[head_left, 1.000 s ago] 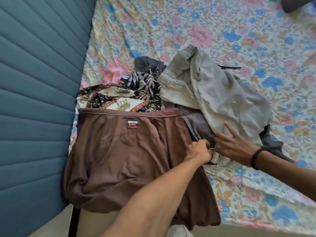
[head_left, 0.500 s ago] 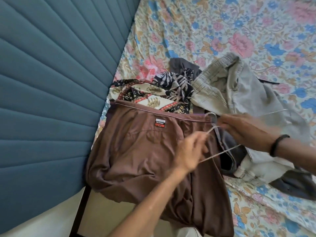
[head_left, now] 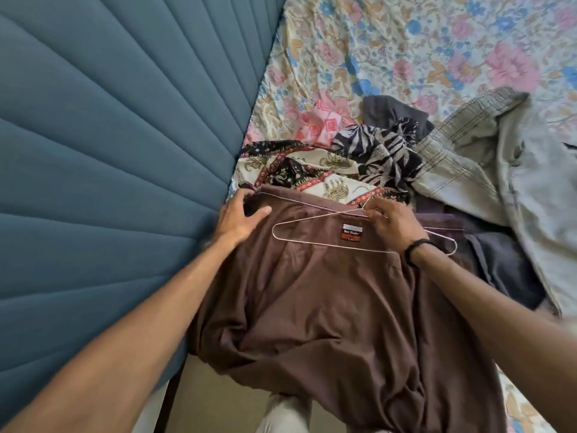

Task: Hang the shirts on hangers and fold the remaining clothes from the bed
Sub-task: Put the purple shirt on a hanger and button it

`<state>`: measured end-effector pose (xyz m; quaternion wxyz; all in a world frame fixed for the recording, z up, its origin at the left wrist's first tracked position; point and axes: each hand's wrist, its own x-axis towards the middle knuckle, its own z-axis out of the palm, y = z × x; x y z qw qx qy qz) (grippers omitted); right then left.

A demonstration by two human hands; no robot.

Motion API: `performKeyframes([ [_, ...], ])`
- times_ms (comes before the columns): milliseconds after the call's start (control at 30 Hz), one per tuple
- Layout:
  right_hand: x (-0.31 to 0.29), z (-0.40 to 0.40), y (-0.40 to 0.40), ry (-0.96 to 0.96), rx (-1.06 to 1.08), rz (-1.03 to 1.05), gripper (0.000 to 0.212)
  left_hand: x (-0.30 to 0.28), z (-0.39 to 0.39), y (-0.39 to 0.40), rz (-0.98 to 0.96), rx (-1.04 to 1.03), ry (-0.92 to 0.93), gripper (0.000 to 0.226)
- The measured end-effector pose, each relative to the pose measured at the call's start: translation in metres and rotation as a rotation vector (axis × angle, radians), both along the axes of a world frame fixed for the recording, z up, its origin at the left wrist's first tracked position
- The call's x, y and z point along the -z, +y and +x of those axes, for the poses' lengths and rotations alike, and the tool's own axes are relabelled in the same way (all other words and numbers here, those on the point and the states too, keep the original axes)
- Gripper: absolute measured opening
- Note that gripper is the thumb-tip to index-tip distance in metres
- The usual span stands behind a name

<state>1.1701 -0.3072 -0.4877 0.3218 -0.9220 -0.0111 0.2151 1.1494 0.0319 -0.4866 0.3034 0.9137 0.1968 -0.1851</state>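
Early stage: wire hanger lying on brown shirt, not yet inserted. Right hand fingers pinching hanger neck; left hand fingers gripping collar edge. Pile of clothes beyond fingers unfolded.

I see the shirt draped over the bed's near edge by the headboard, the hanger on it. Behind lie patterned clothes; the trousers sit right, toward the bed's middle
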Motion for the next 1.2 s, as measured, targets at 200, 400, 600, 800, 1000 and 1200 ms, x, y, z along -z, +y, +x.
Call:
performKeyframes([
  [200,0.014,-0.006,0.002,-0.023,0.051,0.000,0.012,-0.042,0.000,0.022,0.210,0.065,-0.262,0.017],
  [400,0.028,-0.035,0.026,-0.222,0.115,0.043,0.010,-0.091,-0.041,-0.042,0.328,0.111,-0.241,0.016],
  [600,0.054,-0.047,0.021,-0.221,0.127,0.030,0.031,-0.041,-0.078,-0.175,0.041,0.090,-0.145,0.021],
  [800,0.070,-0.040,0.012,-0.268,0.083,-0.026,0.021,0.012,-0.094,-0.187,-0.100,0.207,0.116,0.076],
  [1000,0.046,-0.055,0.013,-0.381,0.211,-0.035,0.018,0.000,-0.146,-0.112,0.135,0.128,-0.118,0.071],
  [1200,0.022,-0.165,-0.098,-0.347,0.718,-0.250,0.033,0.000,-0.186,-0.040,0.070,0.095,0.207,0.094],
])
